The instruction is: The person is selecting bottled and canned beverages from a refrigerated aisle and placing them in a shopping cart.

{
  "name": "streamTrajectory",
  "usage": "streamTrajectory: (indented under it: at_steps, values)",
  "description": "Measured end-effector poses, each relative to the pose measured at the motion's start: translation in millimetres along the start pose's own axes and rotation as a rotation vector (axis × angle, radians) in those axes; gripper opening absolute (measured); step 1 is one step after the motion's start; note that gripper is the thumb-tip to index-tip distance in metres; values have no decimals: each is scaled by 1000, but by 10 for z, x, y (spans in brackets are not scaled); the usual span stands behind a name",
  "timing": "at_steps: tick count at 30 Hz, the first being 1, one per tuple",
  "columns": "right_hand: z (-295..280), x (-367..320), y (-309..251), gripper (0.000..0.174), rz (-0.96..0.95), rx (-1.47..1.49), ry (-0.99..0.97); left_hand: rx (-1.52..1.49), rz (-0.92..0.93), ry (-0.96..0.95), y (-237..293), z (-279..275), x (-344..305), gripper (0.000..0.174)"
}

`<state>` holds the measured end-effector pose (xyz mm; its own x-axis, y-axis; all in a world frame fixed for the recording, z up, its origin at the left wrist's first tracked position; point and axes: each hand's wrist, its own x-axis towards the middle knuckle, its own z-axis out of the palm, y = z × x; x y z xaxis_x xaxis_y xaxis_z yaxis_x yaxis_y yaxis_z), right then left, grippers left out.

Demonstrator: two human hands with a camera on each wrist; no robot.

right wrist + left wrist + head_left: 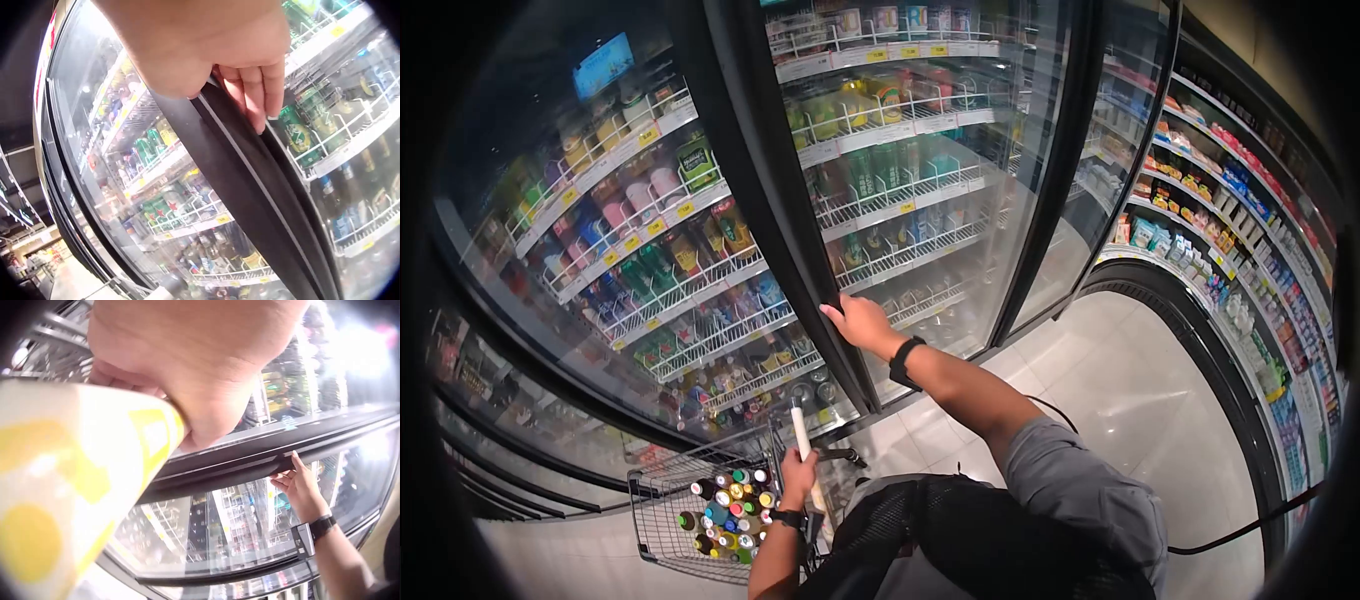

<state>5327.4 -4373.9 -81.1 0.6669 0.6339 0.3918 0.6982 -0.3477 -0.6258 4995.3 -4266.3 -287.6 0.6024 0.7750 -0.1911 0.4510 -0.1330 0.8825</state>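
Two hands occupied. Right hand curls its fingers over the edge of the black-framed glass fridge door, judged barely ajar. Left hand grips a white-and-yellow cylindrical bottle upright above the bottle-filled wire trolley, neither shelved nor loaded.

No wording or number can be read anywhere. Yellow price tags are seen along the shelves behind the door, but their print is too small. A red star mark is shown on green packs at the far left, without a legible name. Yellow marks on the near bottle are blurred.
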Motion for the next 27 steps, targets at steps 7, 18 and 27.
streamTrajectory:
  at_steps: [7, 18, 27]
  values:
    - [8, -87, -41, 43, -26, 86, 22, 287, 229, 329, 944, -410, -1035, 57]
    - [-693, -1470, 80, 47, -94, 224, 86, 182, 247, 490, 511, 150, -2294, 39]
    - [-1800, -3389, 936, 41, -12, 350, 123, 497, 630, -112, 1580, 1684, -1547, 49]
